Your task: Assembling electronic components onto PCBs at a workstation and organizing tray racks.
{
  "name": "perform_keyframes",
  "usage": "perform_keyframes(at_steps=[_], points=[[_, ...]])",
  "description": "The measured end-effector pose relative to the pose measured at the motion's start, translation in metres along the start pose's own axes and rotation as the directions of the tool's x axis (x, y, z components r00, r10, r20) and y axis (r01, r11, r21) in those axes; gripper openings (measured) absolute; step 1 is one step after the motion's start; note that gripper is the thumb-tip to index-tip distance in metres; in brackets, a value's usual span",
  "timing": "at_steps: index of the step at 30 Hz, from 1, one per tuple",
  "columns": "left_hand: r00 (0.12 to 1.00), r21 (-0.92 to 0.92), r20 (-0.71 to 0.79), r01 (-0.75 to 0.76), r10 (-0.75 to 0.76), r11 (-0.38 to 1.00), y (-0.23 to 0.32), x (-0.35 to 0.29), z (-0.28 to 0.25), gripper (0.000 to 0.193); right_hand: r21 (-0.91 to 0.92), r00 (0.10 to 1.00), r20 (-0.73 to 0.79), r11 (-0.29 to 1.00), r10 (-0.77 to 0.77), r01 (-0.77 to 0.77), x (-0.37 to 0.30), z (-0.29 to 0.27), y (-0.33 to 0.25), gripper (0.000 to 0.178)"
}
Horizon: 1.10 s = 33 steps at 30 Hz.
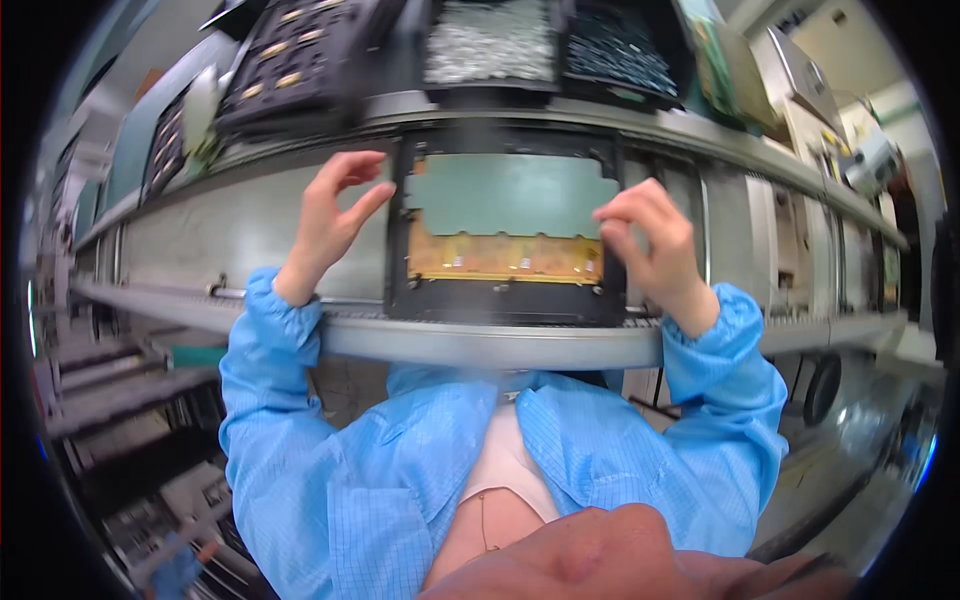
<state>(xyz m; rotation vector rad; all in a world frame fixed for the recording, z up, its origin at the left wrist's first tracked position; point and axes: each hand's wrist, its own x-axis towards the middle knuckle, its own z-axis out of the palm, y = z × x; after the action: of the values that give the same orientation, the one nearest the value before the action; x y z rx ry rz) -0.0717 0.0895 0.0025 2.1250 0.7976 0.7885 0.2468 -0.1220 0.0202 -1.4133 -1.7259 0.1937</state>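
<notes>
A flat grey-green sheet (510, 195) with notched edges lies across the upper part of a black carrier frame (440, 300). Below its lower edge shows an amber panel (480, 258) with small light pieces on it. My left hand (335, 215) hovers just left of the frame, thumb and fingers apart, holding nothing. At the right end of the sheet is my right hand (655, 240), its fingers bent and drawn together by the frame's edge. Whatever those fingertips may hold is too small or hidden to make out.
The carrier rests between conveyor rails, with the near rail (500, 342) in front of me. Beyond the far rail stand a bin of silvery small parts (490, 45), a bin of dark blue parts (618, 52) and a black tray (300, 65) with pockets.
</notes>
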Motion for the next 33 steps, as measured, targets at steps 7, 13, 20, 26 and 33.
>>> perform_keyframes(at_steps=[7,13,20,26,33], points=[[0.934,0.06,-0.354,0.064,-0.038,0.996,-0.016,0.026,0.032,0.028,0.093,0.775,0.46,0.892,-0.433,0.443,0.038,0.078,-0.01,0.045],[0.603,0.146,-0.795,0.297,-0.067,0.944,-0.135,0.073,-0.048,0.022,0.003,0.564,0.711,0.803,-0.421,0.596,0.06,0.104,0.033,0.042],[0.392,0.098,-0.91,0.514,-0.131,0.852,-0.189,0.095,-0.086,0.022,-0.085,0.64,0.699,0.851,-0.32,0.517,0.046,0.037,0.067,0.025],[0.49,0.105,-0.858,0.461,-0.154,0.881,-0.165,0.1,-0.051,0.028,-0.214,0.744,0.66,0.922,-0.108,0.323,0.009,-0.048,0.092,0.022],[0.613,-0.235,-0.652,0.396,-0.446,0.888,-0.097,0.175,0.007,0.09,-0.546,0.8,0.547,0.829,0.246,0.119,-0.037,-0.13,0.134,0.027]])
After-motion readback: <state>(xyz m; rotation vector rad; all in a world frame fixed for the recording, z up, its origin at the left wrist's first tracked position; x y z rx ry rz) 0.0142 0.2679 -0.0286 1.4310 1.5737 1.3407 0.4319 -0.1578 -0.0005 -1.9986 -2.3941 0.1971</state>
